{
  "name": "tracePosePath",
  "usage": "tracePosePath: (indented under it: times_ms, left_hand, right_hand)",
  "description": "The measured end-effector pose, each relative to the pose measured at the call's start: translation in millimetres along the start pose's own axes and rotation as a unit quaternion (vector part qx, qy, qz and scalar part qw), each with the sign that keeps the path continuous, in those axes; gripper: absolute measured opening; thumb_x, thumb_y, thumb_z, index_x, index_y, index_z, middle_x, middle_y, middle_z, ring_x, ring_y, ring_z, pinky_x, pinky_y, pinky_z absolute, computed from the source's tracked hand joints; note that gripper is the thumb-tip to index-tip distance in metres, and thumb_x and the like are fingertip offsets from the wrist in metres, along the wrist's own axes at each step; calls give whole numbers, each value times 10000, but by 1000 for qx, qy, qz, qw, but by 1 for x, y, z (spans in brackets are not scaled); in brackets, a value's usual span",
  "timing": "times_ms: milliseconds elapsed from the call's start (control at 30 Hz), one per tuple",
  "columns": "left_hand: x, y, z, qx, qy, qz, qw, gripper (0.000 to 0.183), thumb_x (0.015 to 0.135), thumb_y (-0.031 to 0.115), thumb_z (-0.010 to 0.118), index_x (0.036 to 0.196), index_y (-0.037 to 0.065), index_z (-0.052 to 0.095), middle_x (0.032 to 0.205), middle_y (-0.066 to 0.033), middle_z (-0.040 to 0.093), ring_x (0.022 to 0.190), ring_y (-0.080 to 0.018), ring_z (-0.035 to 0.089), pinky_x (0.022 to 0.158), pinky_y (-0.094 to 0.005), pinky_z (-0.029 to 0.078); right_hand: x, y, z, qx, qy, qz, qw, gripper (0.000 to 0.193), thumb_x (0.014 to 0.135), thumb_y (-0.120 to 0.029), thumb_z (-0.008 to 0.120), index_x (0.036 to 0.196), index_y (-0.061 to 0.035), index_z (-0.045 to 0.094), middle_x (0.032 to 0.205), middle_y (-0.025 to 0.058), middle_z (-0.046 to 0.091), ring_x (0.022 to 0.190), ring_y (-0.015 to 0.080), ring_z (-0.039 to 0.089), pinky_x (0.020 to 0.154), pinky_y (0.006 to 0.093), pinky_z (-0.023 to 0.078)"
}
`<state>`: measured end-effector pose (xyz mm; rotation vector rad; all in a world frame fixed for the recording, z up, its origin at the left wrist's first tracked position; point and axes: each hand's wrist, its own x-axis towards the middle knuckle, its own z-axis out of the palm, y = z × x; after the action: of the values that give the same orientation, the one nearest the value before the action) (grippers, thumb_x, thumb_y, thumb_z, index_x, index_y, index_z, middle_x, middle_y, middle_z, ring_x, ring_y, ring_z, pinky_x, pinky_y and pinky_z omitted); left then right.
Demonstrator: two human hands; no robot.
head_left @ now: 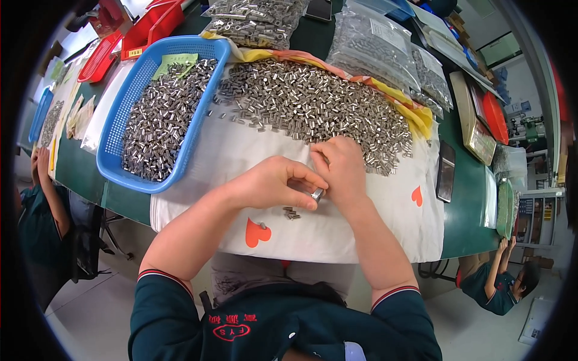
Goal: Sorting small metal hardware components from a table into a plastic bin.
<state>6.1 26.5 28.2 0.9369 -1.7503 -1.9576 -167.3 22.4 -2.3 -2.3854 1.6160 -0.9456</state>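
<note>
My left hand [277, 182] is closed, thumb and fingertips pinching a small shiny metal cylinder [317, 194] above the white cloth [385, 222]. Close beside it, almost touching, my right hand [342, 168] is curled at the near edge of a large pile of short metal cylinders [301, 99]. Its fingertips point down and inward, and whatever they may hold is hidden. Below my left hand lies a small group of loose metal cylinders [291, 213]. One more rests on a red heart printed on the cloth, to the left.
A blue plastic basket [108, 144] full of metal cylinders stands on the left. Clear bags of metal parts [373, 48] lie behind the pile, along a yellow and orange cloth edge [415, 114]. A phone [445, 171] lies at right. Other people work at both sides.
</note>
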Motion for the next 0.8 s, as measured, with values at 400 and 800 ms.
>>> tracePosePath:
  times_ms: [400, 800]
  left_hand:
    - [5, -8, -4, -36, -20, -6, 999, 357, 680, -24, 698, 1023, 2, 602, 904, -27, 605, 808, -70, 544, 741, -225, 468]
    - [12, -16, -5, -253, 89, 32, 963, 317, 773, 12, 621, 1079, -7, 539, 912, -32, 598, 814, -78, 570, 736, -206, 471]
  right_hand:
    - [-3, -2, -9, -40, -30, -8, 999, 68, 684, -108, 635, 749, -105, 616, 728, 23, 545, 742, 208, 512, 679, 339, 388]
    - [-6, -4, -34, 451, -79, 184, 870, 97, 727, -20, 629, 822, -29, 609, 764, 15, 600, 695, 70, 526, 637, 211, 432]
